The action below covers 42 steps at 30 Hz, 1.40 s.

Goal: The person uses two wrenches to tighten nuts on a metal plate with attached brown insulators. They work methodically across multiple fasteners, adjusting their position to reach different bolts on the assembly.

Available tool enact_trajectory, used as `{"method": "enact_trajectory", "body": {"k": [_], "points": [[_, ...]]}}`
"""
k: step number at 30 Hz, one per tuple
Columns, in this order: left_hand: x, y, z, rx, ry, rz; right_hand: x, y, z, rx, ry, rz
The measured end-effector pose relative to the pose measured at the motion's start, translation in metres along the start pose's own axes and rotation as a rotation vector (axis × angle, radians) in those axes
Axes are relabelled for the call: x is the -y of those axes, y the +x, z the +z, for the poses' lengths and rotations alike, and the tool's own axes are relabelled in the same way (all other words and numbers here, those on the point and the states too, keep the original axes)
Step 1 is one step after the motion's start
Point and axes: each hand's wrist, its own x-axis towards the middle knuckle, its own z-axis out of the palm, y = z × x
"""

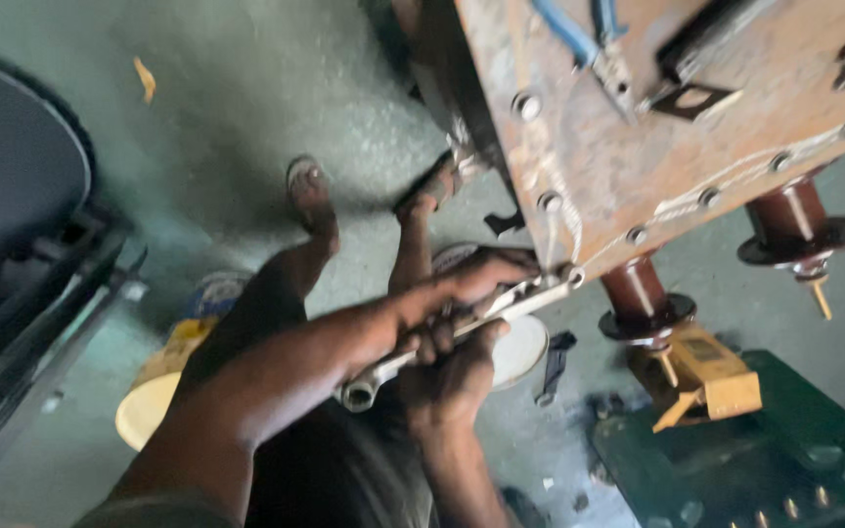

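Left hand: your fingers are clenched around the shank of the wrench, gripping it near the middle.
Right hand: it sits just under the left one, fingers curled up against the same shank from below, so both hands clamp the one tool.
Wrench: a long bare-metal spanner with a ring end pointing back toward your body and its working end set on a corner bolt.
Key relation: the bolt lies up and to the right of your fingers; the wrench's long axis runs from lower left to upper right, straight along that line. Your left hand is the nearer one to the bolt.
Bolt's place: at the lower corner edge of a rusty steel tank lid, one of a row of bolts along that edge.
On the lid: blue-handled pliers lie well apart from your hands.
Below the edge: brown ribbed insulators hang down near the wrench head; one more lies farther right.
Floor: grey-green concrete, scuffed, with a yellow bucket, your sandalled foot and a green metal base around you.
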Motion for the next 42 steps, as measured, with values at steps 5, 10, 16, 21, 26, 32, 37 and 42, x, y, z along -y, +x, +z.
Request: {"method": "enact_trajectory", "body": {"k": [5,10,16,21,26,32,37,42], "points": [[-0.021,-0.015,0.019,-0.123,-0.561,-0.229,0.039,0.004,-0.084,-0.114,-0.347,0.113],[-0.027,-0.017,0.037,-0.216,-0.57,-0.227,0.191,0.043,-0.199,-0.06,-1.523,-0.057],[-0.042,-0.015,0.017,-0.068,-0.309,-0.373,0.352,0.086,-0.003,1.192,-2.162,-0.617],[-0.067,-0.022,0.001,-0.037,-0.134,-0.564,0.29,0.116,0.179,0.876,-3.933,-0.376],[-0.043,-0.02,-0.012,-0.024,-0.211,-0.448,0.319,0.074,0.157,1.48,-3.171,-1.125],[0.029,0.006,0.031,-0.269,-0.675,0.117,0.35,0.088,0.037,1.008,-2.309,-0.833],[0.046,0.014,0.034,-0.214,-0.817,0.124,0.304,0.062,-0.08,0.375,-2.547,-0.826],[0.042,0.015,0.036,-0.301,-0.294,0.373,0.319,0.07,-0.05,0.606,-2.231,-0.741]]}}
